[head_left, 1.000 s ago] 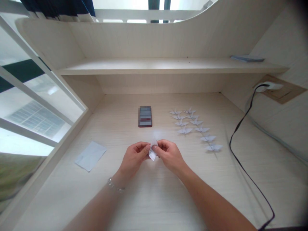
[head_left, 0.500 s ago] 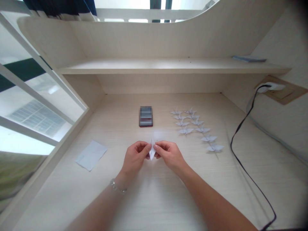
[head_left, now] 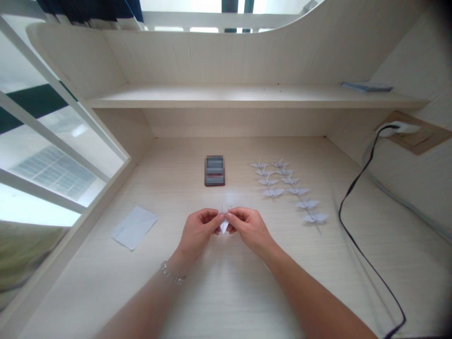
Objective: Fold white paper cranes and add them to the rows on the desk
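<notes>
A small folded piece of white paper (head_left: 223, 227) is pinched between the fingertips of my left hand (head_left: 197, 230) and my right hand (head_left: 249, 228). My fingers hide most of it, and only its lower tip and a thin upper point show. A loose sheet of pale blue-white paper (head_left: 134, 228) lies on the desk to the left of my left hand. Several white origami cranes (head_left: 282, 179) stand in two rows to the right, beyond my right hand. A dark rectangular object with a pixelated face (head_left: 214, 170) lies flat straight ahead.
A black cable (head_left: 353, 221) runs from a wall socket (head_left: 397, 129) down the desk's right side. A wooden shelf (head_left: 247, 96) spans the desk's back, with a flat bluish booklet (head_left: 367, 86) at its right end. A window (head_left: 52, 155) lines the left side, and a bracelet (head_left: 173, 274) circles my left wrist.
My fingertips have closed in on the paper, and less of it shows than a second ago. The hands have drawn slightly closer together, and the paper now looks narrower.
</notes>
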The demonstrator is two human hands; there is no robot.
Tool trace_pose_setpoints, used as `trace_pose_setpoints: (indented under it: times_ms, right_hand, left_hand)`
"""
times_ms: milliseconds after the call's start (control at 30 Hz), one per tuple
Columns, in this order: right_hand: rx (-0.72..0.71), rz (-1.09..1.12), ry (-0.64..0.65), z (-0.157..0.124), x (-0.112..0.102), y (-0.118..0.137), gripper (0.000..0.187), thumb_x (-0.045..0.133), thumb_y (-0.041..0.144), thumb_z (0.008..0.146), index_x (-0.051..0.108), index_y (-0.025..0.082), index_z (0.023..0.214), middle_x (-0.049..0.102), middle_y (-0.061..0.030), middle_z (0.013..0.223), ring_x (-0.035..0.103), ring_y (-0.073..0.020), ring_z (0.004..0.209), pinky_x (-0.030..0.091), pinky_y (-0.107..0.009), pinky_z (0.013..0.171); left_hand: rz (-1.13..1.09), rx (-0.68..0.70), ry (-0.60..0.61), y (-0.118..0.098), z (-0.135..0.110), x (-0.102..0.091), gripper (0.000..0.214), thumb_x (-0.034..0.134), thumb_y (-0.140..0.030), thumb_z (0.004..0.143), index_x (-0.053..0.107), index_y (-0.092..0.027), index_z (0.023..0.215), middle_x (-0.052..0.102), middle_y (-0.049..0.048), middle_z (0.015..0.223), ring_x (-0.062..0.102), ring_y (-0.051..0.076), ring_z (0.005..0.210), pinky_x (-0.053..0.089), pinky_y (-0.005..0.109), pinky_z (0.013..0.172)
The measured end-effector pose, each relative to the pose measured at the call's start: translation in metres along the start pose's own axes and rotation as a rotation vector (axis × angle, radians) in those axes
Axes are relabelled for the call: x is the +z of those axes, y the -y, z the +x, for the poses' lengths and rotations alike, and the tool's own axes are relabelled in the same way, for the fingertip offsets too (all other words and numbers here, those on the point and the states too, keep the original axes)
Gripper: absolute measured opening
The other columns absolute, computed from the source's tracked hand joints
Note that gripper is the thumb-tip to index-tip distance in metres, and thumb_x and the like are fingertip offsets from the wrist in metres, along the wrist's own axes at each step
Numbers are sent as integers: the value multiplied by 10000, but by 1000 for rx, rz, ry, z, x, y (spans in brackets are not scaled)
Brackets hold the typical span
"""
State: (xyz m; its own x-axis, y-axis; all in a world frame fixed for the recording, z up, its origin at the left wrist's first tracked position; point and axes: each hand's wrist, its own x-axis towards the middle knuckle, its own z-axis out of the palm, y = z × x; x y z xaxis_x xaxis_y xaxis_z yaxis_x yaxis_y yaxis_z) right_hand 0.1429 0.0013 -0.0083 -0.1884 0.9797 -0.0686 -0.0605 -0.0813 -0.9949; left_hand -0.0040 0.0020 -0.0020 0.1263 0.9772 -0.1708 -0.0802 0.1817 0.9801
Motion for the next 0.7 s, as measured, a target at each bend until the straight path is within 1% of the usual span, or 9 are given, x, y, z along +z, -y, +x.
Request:
trace_pose_setpoints:
  times_ms: [100,233,367,567,700]
  right_hand:
    - [-12,-77,4,0,-3,2,226,575,348,771,675,147,791,633,-27,649,575,-130,590,462,-242,549]
    - [-66,-171,-58,0,-6,3,169,599,307,750,678,161,786,661,-37,732,588,-146,672,450,-243,585]
    - [-71,-164,-55,1,-7,3,161,602,302,746,676,160,753,653,-26,679,580,-138,627,434,-242,568]
    - [-61,-134,-49,0,-7,2,177,643,316,715,680,154,774,667,-43,727,590,-159,675,441,-256,605]
    - [-42,-100,-31,1,-7,-1,190,648,332,713,684,146,730,654,-36,679,569,-148,637,429,-253,594]
  left_hand:
    - [-15,-16,11,-1,-1,0,259,694,-364,657,659,-118,730,617,16,611,513,92,511,399,202,482]
    - [20,-37,37,-4,-2,0,246,695,-345,658,666,-116,742,611,17,598,511,96,510,400,207,485]
    - [38,-47,67,-6,-3,0,227,697,-333,655,670,-119,726,608,13,573,508,97,497,393,209,480]
    - [105,-55,80,-7,-5,3,246,687,-344,670,665,-106,724,598,19,565,490,92,491,381,204,476]
    - [134,-46,96,-7,-6,5,251,681,-350,674,662,-102,707,575,7,532,481,87,484,367,197,473]
